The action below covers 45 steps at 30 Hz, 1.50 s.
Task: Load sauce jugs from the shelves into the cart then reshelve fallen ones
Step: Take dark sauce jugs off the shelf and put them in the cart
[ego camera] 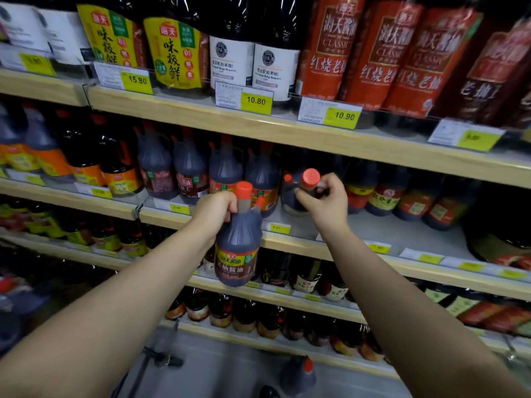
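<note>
A shop aisle, with wooden-edged shelves packed with dark sauce bottles and yellow price tags (255, 101) along each lip. The middle shelf (373, 225) is the one being worked.

The left hand (214, 209) is wrapped around the neck of a sauce jug (237, 248) just under its red cap. That jug hangs clear of the shelf, in front of its edge and below the hand. The right hand (327, 202) reaches in to pinch the neck of a second jug (290, 196), which sits on the shelf and looks tipped, its cap leaning toward the hand. Beyond the left hand stands a row of matching jugs (189, 168), close together. To the far side of the right hand more bottles (385, 196) sit further back, with bare shelf in front of them. Well below both hands is the cart (201, 369), with one loaded jug (297, 374) already in it.

The main risk seems to be weight. Each jug is held by the neck in one hand, with nothing under its base, so a slipping grip could drop it onto the shelf edge or the jug in the cart. The second jug is leaning, so pulling it out at an angle could swing its base into the neighbours behind the left hand and topple them. Lowering both at once could also knock the jugs together.
</note>
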Tool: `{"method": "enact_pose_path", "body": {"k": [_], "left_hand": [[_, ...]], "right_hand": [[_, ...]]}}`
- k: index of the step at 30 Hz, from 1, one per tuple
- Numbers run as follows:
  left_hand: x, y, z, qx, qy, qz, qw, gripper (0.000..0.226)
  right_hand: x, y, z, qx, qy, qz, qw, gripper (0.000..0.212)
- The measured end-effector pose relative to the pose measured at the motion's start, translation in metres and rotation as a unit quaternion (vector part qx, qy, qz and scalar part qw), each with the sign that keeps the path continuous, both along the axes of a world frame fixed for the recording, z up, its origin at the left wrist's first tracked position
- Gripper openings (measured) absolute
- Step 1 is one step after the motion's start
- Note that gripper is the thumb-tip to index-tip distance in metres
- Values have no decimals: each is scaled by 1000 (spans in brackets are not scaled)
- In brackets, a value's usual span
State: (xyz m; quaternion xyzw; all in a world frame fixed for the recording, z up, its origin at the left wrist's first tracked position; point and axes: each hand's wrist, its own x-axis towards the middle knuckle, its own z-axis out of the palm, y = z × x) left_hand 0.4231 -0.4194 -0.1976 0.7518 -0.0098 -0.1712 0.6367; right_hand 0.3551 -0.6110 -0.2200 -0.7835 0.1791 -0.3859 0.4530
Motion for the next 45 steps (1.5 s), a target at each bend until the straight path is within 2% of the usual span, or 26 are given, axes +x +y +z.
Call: {"method": "enact_pose_path", "body": {"k": [6,10,15,18,20,24,30,33,39,42,45], "left_hand": [[17,-21,-7,2,8,4,1000,9],[22,-24,-8,9,5,-11,1000,10],[28,-26,-9,23,9,-19,1000,9],[30,-31,-9,25,9,-21,999,10],[33,-34,-9,24,15,-17,999,11],[40,-40,-10,21,3,-17,1000,11],[43,-44,-9,5,4,-20,1000,19],[41,-43,-5,2,9,-23,1000,9],[36,-41,4,-5,34,-40,999,21],[25,-37,15,-12,64,-77,995,21],[8,-29,29,4,93,-141,986,24]], "right_hand": [[25,-21,-24,47,45,12,998,38],[25,-27,-30,32,69,22,997,36],[22,-32,-36,109,54,57,991,15],[31,-36,-35,103,27,11,994,3],[37,-41,-35,105,14,-21,994,17],[48,-52,-37,110,27,-49,992,26],[56,-55,-43,54,51,-47,996,24],[52,-53,-44,39,61,-39,997,23],[42,-50,-36,96,92,-10,991,29],[18,-40,-36,85,101,-20,991,35],[-18,-8,-30,87,87,-8,992,29]]}}
